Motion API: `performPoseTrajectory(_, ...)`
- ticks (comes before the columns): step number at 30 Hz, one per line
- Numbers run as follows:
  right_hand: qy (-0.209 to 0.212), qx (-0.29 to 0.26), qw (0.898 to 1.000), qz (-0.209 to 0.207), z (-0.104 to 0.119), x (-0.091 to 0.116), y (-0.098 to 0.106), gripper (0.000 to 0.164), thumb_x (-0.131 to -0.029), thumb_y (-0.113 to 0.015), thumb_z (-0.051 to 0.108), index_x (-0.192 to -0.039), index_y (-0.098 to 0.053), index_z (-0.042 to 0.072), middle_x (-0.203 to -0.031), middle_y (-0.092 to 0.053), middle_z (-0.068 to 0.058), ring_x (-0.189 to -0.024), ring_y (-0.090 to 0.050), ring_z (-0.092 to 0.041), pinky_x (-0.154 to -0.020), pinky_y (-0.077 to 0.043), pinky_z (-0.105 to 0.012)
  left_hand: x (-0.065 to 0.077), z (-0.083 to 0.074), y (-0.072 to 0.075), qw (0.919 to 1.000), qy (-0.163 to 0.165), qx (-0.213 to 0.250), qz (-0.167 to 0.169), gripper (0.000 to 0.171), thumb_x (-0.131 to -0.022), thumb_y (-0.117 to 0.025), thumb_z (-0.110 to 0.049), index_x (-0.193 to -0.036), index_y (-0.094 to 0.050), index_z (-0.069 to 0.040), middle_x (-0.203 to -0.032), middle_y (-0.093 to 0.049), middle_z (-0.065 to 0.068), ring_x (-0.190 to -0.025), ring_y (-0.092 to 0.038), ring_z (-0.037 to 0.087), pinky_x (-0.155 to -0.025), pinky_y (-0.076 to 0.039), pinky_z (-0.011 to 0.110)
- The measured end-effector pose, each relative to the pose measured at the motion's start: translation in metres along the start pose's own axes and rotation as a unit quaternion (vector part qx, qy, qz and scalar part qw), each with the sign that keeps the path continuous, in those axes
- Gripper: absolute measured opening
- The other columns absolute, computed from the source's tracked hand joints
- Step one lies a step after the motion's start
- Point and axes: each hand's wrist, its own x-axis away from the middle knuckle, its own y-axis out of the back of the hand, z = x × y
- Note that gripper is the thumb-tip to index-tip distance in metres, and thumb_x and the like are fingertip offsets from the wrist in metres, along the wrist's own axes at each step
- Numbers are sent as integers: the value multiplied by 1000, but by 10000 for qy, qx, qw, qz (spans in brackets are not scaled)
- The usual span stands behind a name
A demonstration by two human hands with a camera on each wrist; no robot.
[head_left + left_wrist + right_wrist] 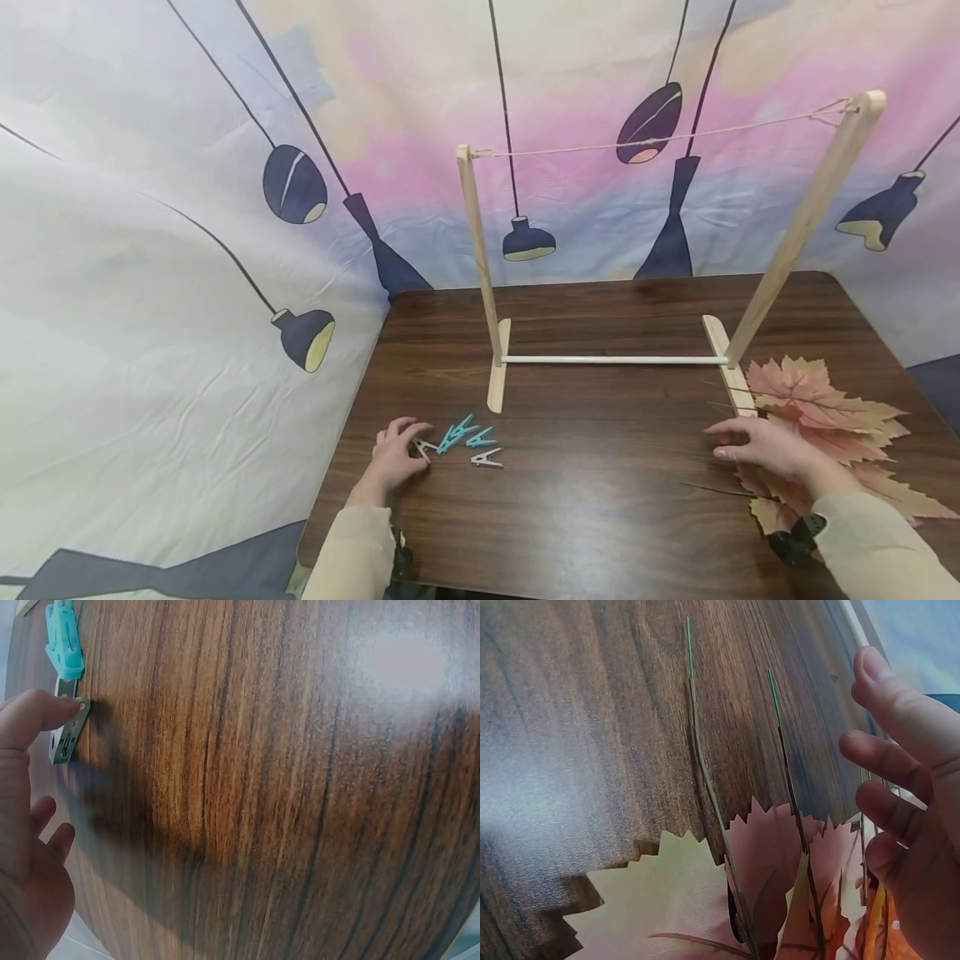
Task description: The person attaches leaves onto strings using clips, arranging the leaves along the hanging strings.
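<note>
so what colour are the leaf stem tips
Green on the two stem tips that show clearly; the right wrist view shows them best.

Cream it is on both sides! The left sleeve (343, 552) is long, pale and plain, and here's its match, the right sleeve (885, 537), same light cloth, softly creased, a roomy cuff finishing short of the hand. And what a contrast just there: a black wrist camera (797, 542), compact and rounded, dark casing popping against that creamy fabric! Across on the other side, a second dark wrist device (401, 557), half tucked behind its sleeve, exact shape impossible to make out. Beyond the cuffs, left hand (397, 454) and right hand (768, 446) are both bare.
</note>
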Motion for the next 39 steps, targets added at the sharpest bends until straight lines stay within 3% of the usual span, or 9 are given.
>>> performPoseTrajectory(10, 0, 65, 10000, -8, -2, 1, -2, 43, -84, -69, 33, -115, -64, 4, -97, -65, -2, -86, -58, -14, -70, -47, -31, 3, 1, 0, 9997, 112, -127, 174, 58, -69, -82, -31, -123, -59, -29, -138, -37, 8, -116, -34, 38, -90, -29, 56)
performPoseTrajectory(23, -157, -5, 9998, 149, 1, 1, -1, 42, -84, -69, 32, -115, -64, 3, -95, -62, -1, -83, -56, -15, -68, -46, -32, 7, 5, -1, 9975, 36, -645, 295, 57, -72, -80, -36, -125, -59, -31, -136, -40, 7, -115, -34, 35, -87, -30, 51)
performPoseTrajectory(32, -162, 37, 9997, 154, 2, 2, -2, 41, -85, -68, 32, -114, -64, 4, -94, -60, 1, -82, -55, -12, -68, -45, -31, 7, 4, -3, 9965, -250, -798, 11, 43, -74, -79, -33, -114, -66, -24, -124, -50, 6, -110, -38, 35, -85, -31, 52)
performPoseTrajectory(39, -83, 91, 9999, 103, 0, 3, -3, 41, -84, -69, 34, -113, -65, 5, -94, -61, 2, -83, -55, -11, -69, -46, -31, 3, -2, -3, 9980, -92, -574, -267, 37, -77, -76, -35, -110, -67, -20, -119, -54, 6, -111, -40, 35, -85, -30, 51)
